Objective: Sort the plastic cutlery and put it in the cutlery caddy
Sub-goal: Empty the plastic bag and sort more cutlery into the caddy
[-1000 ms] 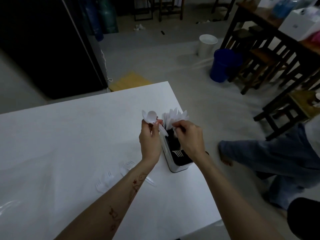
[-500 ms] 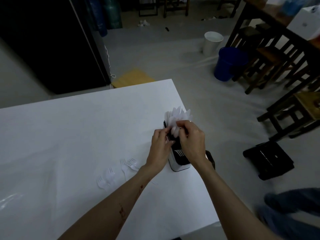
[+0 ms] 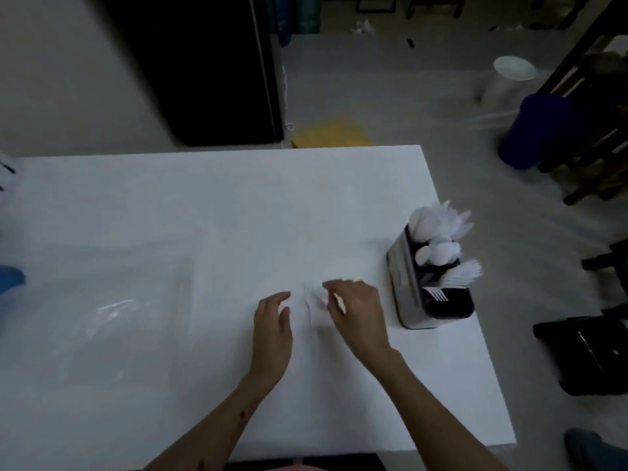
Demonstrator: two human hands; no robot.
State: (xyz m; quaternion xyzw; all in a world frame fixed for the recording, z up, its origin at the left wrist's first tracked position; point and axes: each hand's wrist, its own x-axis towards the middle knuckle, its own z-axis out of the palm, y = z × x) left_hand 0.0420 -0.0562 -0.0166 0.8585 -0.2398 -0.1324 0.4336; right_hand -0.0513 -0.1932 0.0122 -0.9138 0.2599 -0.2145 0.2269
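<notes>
Both hands have left the cutlery caddy for blurred forks on the tabletop, left hand relaxed open, right hand curled, its hold unclear.

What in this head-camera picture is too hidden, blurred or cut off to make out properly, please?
- Loose cutlery between the hands: head view, white on the white table and motion-blurred; type and count unclear.
- Right hand: its fingertips are blurred, so any grip is uncertain.
- Left hand: fingertips smeared likewise.
- Caddy compartments: dark inside, dividers hidden by the cutlery.
- Blue object: cut off by the left edge.
</notes>
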